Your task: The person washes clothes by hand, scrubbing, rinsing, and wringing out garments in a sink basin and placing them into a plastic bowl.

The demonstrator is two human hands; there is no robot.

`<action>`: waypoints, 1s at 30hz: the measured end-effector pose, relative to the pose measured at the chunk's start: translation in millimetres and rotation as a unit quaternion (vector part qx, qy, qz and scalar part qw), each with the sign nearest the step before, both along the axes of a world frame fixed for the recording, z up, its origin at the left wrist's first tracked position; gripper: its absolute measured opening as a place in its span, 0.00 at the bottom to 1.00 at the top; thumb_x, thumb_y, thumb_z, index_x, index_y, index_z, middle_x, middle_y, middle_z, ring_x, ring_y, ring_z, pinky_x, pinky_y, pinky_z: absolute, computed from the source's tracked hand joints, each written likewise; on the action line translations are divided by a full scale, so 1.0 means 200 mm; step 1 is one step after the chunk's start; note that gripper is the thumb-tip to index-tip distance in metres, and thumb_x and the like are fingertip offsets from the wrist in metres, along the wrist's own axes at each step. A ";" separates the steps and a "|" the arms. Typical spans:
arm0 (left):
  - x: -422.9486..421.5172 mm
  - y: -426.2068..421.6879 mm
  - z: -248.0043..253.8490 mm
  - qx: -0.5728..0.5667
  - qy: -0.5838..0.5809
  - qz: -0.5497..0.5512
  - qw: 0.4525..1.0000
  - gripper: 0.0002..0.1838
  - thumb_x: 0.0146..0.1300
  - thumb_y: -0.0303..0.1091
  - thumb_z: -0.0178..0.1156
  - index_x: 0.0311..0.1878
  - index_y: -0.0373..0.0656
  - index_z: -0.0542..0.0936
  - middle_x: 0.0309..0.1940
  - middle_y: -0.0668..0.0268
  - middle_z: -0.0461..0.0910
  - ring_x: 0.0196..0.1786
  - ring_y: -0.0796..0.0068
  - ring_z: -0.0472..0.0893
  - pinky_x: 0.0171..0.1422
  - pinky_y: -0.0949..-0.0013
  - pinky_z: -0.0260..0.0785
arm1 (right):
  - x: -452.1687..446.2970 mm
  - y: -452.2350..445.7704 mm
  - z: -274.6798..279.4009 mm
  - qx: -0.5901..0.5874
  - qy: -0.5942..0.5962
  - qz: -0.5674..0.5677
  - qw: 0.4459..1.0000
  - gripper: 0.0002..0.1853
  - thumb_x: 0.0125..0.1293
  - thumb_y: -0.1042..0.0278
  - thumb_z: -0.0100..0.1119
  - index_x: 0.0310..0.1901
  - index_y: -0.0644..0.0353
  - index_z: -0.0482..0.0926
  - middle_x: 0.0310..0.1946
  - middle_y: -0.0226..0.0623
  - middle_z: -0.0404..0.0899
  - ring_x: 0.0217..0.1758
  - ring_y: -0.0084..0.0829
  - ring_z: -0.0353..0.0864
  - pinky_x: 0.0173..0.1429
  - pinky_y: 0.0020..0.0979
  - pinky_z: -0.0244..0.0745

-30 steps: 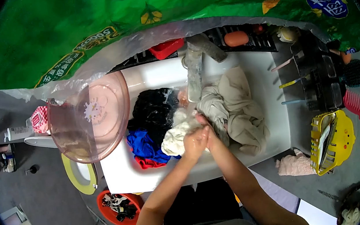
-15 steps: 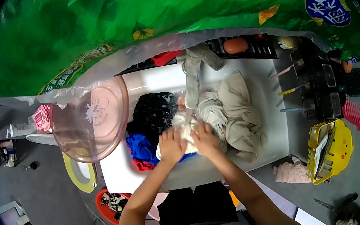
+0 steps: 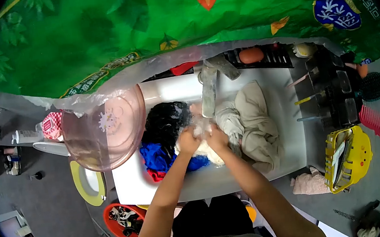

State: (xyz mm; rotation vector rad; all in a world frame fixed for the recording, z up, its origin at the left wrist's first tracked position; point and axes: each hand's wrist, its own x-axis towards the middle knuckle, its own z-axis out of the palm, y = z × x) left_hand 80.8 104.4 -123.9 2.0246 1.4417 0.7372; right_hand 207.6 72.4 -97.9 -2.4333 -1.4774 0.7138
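Observation:
Under the faucet (image 3: 209, 95), my left hand (image 3: 189, 141) is closed on a wet cream cloth (image 3: 210, 154). My right hand (image 3: 217, 138) grips the same cloth on its other side, with water splashing between the two hands. Most fingertips are hidden in the cloth and water. Left of the hands lie a wet black garment (image 3: 166, 121) and a bunched blue cloth (image 3: 156, 157), with a bit of red cloth (image 3: 157, 174) beneath. To the right are a whitish cloth (image 3: 228, 121) and a larger beige garment (image 3: 258, 129). All lie in the white sink (image 3: 291, 139).
A pink translucent basin (image 3: 122, 121) leans over the sink's left side. A green plastic bag (image 3: 109, 29) spans the top. On the right stand a black toothbrush holder (image 3: 336, 87) and a yellow basket (image 3: 358, 155). A red tub (image 3: 113, 228) sits lower left.
My hands have gone from lying spread on the cream cloth to being curled into it, slightly farther up under the water. The whole view has shifted a little.

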 end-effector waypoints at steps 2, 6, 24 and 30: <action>-0.06 -0.02 0.03 -0.048 -0.060 -0.014 0.997 0.18 0.37 0.32 0.66 0.36 0.40 0.76 0.28 0.57 0.76 0.36 0.54 0.75 0.41 0.63 0.68 | 0.03 -0.08 0.09 0.058 0.022 0.009 0.998 0.16 0.51 0.57 0.55 0.36 0.59 0.74 0.35 0.43 0.76 0.38 0.47 0.76 0.40 0.43 0.69; -0.16 -0.14 0.35 -0.083 0.010 -0.086 0.993 0.16 0.40 0.32 0.65 0.36 0.40 0.75 0.27 0.59 0.73 0.33 0.56 0.73 0.41 0.63 0.66 | 0.02 -0.25 0.31 0.195 0.043 0.059 0.978 0.11 0.45 0.61 0.59 0.27 0.58 0.75 0.35 0.37 0.73 0.41 0.45 0.72 0.41 0.43 0.66; 0.03 0.10 -0.08 -0.160 0.097 0.002 0.982 0.16 0.55 0.43 0.51 0.35 0.39 0.77 0.31 0.48 0.77 0.36 0.48 0.77 0.42 0.49 0.68 | 0.04 -0.02 -0.08 -0.021 0.045 0.109 0.993 0.23 0.49 0.60 0.56 0.47 0.57 0.67 0.43 0.50 0.74 0.41 0.52 0.75 0.44 0.46 0.70; 0.03 0.02 0.07 -0.151 0.151 0.042 0.976 0.16 0.53 0.44 0.54 0.44 0.50 0.77 0.27 0.52 0.78 0.33 0.52 0.79 0.42 0.52 0.70 | 0.12 -0.18 -0.05 0.082 0.118 0.157 0.977 0.30 0.48 0.58 0.60 0.54 0.55 0.64 0.51 0.53 0.68 0.50 0.49 0.71 0.50 0.41 0.69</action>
